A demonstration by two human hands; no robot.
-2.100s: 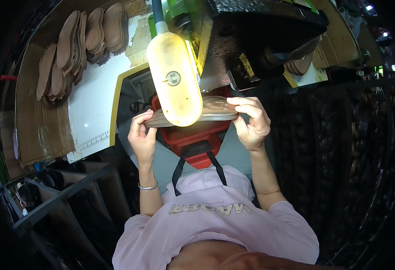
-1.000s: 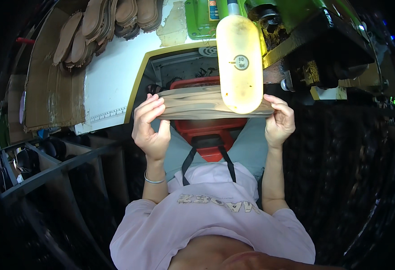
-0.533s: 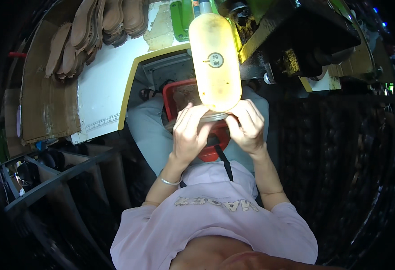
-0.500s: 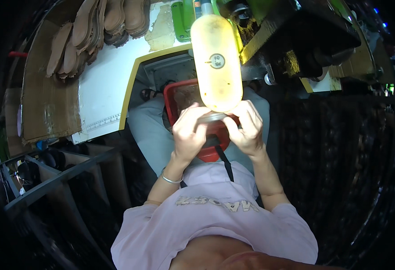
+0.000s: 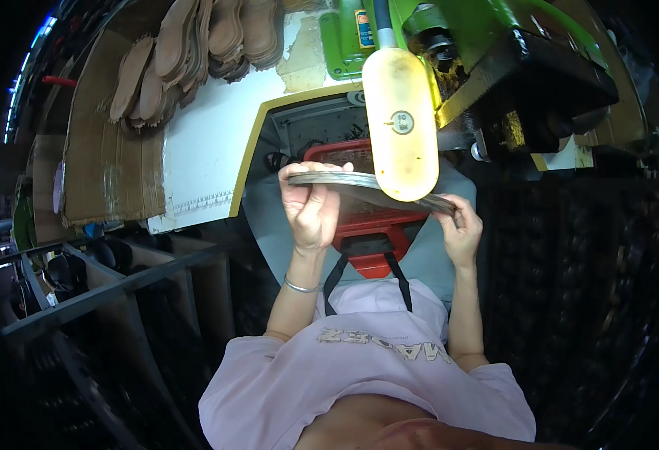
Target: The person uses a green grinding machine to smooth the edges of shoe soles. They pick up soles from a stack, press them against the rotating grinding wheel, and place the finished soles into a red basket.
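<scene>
My left hand and my right hand hold up a long, thin shoe sole, seen nearly edge-on with a layered grey rim. Left fingers lie on top of its left end with the thumb below. The right fingers and thumb pinch its right end, which sits a little lower. A glowing oval lamp hangs in front and hides the sole's middle. Below, between my knees, stands a red plastic basket.
Several brown soles lie at the far left of the white table, beside cardboard. A black and green machine stands at the right. Grey racks flank my left side. A green tray sits at the back.
My hands have moved apart, the left one rising and the right one going outward. The sole now stretches widely between them. The view has shifted, so the table and lamp appear farther right and lower.
</scene>
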